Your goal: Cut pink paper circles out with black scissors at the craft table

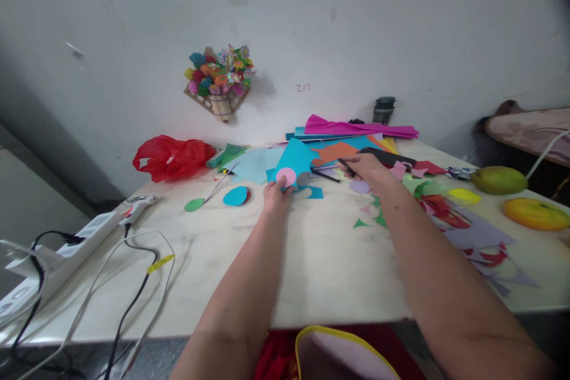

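Left hand: gripped the blue paper together with the pink circle, near the middle of the white table.
Right hand: pinched a black pen.
Beside right arm: paper scraps crowded, fruits beyond.
Room: bare surface reached, between both arms, until the front edge.

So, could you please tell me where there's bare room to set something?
Bare tabletop shows between the left forearm and the green scraps, and between that arm and the yellow cable tag. Crowded: the right side, with paper scraps, and the back, with coloured sheets.
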{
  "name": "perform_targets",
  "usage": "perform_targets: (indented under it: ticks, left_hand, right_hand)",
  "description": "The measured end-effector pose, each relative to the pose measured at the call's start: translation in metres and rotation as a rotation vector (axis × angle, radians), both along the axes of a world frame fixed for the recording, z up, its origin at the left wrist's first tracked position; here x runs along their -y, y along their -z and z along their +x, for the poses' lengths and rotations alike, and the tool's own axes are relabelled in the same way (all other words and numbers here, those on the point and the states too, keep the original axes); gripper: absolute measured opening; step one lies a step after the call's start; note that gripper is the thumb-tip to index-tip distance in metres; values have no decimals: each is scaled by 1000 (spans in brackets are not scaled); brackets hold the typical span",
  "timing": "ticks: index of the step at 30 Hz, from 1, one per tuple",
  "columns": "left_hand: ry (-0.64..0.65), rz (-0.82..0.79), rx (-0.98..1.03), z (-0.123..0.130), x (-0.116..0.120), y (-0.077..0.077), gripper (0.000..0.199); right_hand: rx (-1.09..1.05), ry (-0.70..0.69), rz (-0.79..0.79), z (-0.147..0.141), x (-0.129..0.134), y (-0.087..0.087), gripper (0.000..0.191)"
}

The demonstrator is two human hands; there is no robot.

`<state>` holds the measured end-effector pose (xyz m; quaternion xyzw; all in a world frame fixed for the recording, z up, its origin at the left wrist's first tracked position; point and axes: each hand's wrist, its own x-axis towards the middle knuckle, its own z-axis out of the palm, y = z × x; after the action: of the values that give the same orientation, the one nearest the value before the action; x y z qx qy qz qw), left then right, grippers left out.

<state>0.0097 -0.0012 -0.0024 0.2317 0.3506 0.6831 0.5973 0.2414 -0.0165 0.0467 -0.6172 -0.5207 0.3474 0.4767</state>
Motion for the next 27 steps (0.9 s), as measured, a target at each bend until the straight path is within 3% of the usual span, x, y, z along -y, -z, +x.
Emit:
perform_targets:
  ticks: [4, 8, 10, 17, 27]
  left_hand:
    - [-16, -11, 25, 0, 1, -2, 29]
    - [-22, -17, 28, -1, 2, -4, 28]
    - [-19, -15, 22, -1, 3, -4, 28]
    - [-15, 9, 3, -1, 4, -4, 29]
    - [-40, 2, 20, 1, 1, -1, 23]
  right_hand:
    - [-115, -291, 15, -11, 8, -3, 24]
    - [-71, -630, -35, -13, 18, -7, 26]
    - [-46, -728, -89, -10, 20, -7, 22]
    - [34, -742, -323, 0, 20, -1, 26]
    - [91, -725, -323, -19, 17, 0, 20]
